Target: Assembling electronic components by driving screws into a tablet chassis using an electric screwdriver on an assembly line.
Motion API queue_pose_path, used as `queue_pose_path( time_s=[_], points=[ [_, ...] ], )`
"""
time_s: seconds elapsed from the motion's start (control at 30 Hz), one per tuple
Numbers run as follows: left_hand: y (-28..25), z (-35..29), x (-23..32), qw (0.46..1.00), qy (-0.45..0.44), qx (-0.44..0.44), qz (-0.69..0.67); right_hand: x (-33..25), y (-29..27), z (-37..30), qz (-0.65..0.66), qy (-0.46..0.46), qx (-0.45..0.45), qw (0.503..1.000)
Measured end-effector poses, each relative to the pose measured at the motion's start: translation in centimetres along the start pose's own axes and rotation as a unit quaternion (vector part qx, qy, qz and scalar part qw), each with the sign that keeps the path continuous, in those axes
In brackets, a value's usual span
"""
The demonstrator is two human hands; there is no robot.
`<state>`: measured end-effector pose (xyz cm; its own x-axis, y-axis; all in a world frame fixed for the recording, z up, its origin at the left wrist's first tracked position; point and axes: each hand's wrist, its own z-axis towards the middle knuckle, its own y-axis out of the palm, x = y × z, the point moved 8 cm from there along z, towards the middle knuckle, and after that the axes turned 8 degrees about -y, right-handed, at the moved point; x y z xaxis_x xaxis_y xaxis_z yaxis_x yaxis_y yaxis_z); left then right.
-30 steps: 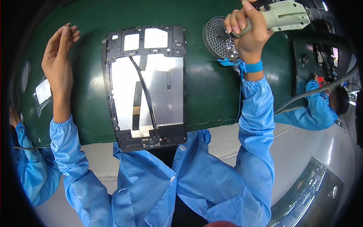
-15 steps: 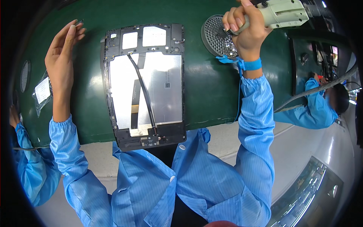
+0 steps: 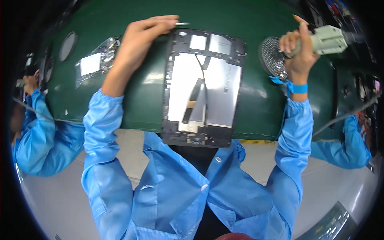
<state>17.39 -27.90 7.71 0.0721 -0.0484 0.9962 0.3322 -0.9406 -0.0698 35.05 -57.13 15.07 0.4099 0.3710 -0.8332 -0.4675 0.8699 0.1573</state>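
Note:
An opened tablet (image 3: 224,92) lies on the green work table, its silver inner plate, black frame and dark cable facing up. My left hand (image 3: 140,40) reaches over by its upper left corner. Pinched between those fingertips is a small thin shiny piece (image 3: 183,23), too small to name surely. Off to the right, my right hand (image 3: 301,50) grips a pale green power screwdriver (image 3: 329,40). The tool's tip is hidden by the fingers. Beside that hand sits a round dish of small metal screws (image 3: 271,56). A blue wrist strap (image 3: 299,88) circles my right wrist.
Left of the tablet lie a clear plastic bag with a white label (image 3: 91,64) and a round grey disc (image 3: 68,46). Co-workers' blue sleeves (image 3: 38,128) show at the far left and right. A grey cable (image 3: 348,112) crosses the right side.
My left hand has come rightward to the tablet's upper left corner with the small piece. My right hand still holds the screwdriver by the screw dish. The whole view has shifted.

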Motion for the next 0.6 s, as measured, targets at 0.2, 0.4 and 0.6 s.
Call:
queue_pose_path(
  time_s=[0.2,0.4,0.6],
  points=[
    [0.1,-0.5,-0.1,0.995,0.000,0.029,0.091,-1.6,0.4,0.3,0.030,-0.009,-0.013,0.999],
    [0.3,-0.6,0.6,0.987,0.036,0.061,0.145,-1.0,0.0,0.1,0.017,-0.009,-0.035,0.999],
    [0.9,-0.1,0.4,0.979,-0.036,-0.007,0.201,-2.1,0.8,-0.3,0.012,-0.018,-0.031,0.999]
  ],
)
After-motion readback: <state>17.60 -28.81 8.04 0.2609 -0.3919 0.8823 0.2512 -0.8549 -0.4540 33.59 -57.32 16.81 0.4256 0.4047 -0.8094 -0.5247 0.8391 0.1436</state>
